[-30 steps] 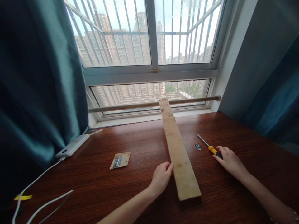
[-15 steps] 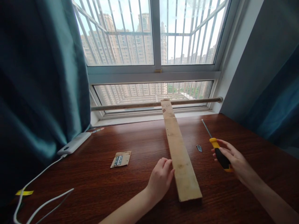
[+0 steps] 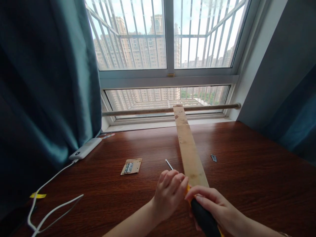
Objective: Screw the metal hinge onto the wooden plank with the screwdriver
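The right hand grips the screwdriver by its handle, the left hand curls round its shaft; from them, the wooden board stretches toward twelve o'clock.

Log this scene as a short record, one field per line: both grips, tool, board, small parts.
Right grip: closed on the screwdriver, by its black-and-yellow handle
Left grip: curled over the shaft; firmness unclear
Tool tip: pointing away, left of the board
Board: runs toward the window
Screws: right of board
Cardboard: left of board, metal piece on it
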### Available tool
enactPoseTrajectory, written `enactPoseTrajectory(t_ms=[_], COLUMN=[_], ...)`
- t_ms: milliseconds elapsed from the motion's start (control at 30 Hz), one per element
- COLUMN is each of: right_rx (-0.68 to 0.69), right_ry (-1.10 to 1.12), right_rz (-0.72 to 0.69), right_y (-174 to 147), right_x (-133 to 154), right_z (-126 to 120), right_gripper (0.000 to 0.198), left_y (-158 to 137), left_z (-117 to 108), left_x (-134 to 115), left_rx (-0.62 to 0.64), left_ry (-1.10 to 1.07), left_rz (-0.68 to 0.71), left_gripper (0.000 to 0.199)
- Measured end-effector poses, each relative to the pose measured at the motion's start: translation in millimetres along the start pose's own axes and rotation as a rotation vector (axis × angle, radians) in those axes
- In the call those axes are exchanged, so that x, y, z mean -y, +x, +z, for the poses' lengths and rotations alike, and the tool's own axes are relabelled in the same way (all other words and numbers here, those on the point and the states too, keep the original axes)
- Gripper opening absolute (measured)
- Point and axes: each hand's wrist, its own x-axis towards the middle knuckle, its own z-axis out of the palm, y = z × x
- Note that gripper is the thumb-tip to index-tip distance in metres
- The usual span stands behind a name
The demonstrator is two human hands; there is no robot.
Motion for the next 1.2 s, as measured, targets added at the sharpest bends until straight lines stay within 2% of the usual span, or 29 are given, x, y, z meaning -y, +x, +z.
enactPoseTrajectory(t_ms=[100,267,367,433,500,567,667,767,1033,1100,1200], right_rx=[0.004,-0.029,-0.023,-0.066,-0.127,-0.18,-0.252,-0.275,-0.34,-0.43,-0.597], right_ry=[-0.114,-0.255,-0.455,-0.644,-0.798,-0.872,-0.893,-0.911,-0.957,-0.874,-0.623], right_rz=[-0.06,-0.225,-0.386,-0.53,-0.658,-0.752,-0.864,-0.899,-0.944,-0.945,-0.894], right_y=[3,6,7,10,14,19,26,28,19,20,27], right_x=[2,17,19,16,11,6,2,4,26,37,54], right_z=[5,3,2,2,3,4,4,2,-4,-3,-3], right_gripper=[0.038,0.036,0.034,0.04,0.049,0.053,0.04,0.028,0.028,0.019,0.007], left_y=[3,6,4,3,4,6,10,12,18,23,28], left_z=[-4,-3,1,3,2,-1,-5,-7,-15,-20,-24], left_x=[5,13,13,11,9,6,3,1,5,9,19], left_rx=[0.013,0.07,0.052,0.044,0.055,0.082,0.094,0.107,0.145,0.166,0.217], left_ry=[-0.123,-0.289,-0.342,-0.357,-0.358,-0.347,-0.323,-0.305,-0.275,-0.278,-0.293], left_rz=[0.014,-0.161,-0.287,-0.337,-0.312,-0.231,-0.14,-0.144,-0.073,-0.067,-0.117], left_gripper=[0.02,0.023,0.029,0.03,0.023,0.012,0.012,0.017,0.031,0.039,0.047])
